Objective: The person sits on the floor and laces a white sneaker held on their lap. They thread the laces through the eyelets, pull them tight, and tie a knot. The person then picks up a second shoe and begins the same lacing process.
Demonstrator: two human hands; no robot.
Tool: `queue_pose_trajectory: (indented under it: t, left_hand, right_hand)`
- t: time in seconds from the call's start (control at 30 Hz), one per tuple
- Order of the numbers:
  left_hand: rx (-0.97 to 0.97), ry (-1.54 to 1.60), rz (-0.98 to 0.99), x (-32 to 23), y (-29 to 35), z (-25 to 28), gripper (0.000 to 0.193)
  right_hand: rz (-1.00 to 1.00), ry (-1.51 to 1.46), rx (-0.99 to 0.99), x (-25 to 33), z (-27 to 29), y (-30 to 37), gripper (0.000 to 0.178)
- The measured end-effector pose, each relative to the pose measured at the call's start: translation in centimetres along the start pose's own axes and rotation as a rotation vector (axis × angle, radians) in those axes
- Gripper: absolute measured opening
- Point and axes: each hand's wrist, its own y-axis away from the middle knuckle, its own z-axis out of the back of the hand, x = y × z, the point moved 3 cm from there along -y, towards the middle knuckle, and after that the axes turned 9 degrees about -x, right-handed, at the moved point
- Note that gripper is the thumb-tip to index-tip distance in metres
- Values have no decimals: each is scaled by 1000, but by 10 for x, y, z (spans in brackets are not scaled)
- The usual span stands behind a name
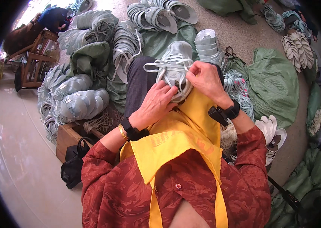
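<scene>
Right hand (207,80) pinches a lace (178,68), left hand (156,99) touches the shoe (179,50), can't tell whether it grips, near heel (182,95) partly hidden, far green cloth (231,5) cut off

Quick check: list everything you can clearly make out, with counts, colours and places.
Shoe: one, pale grey, between the hands
Laces: count unclear, white, on the shoe
Upper stacks: several, pale blue-grey, mostly left
Sacks: several, green, mostly right
Cord: several bundles, pale blue, right
Box: one, brown, left
Bag: one, black, by the box
Apron: one, yellow, worn
Shirt: one, red, worn
Wrist straps: two, black, worn
Left hand: one, at the shoe opening
Right hand: one, pinching the laces
</scene>
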Motion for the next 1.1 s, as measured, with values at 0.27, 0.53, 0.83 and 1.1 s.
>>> queue_pose_trajectory:
  t: [0.27,0.53,0.83,1.1]
  left_hand:
    - [-327,337,319,15,15,40,33]
    - [-444,1088,441,37,30,50,29]
    - [-450,1070,438,32,31,60,30]
    - [-483,1060,412,31,24,75,29]
  right_hand:
    - [-29,-177,-89,-3,25,7,13]
    - [374,-57,250,-15,-13,45,32]
    - [444,140,431,-26,-34,43,34]
    - [299,61,473,-13,-25,35,32]
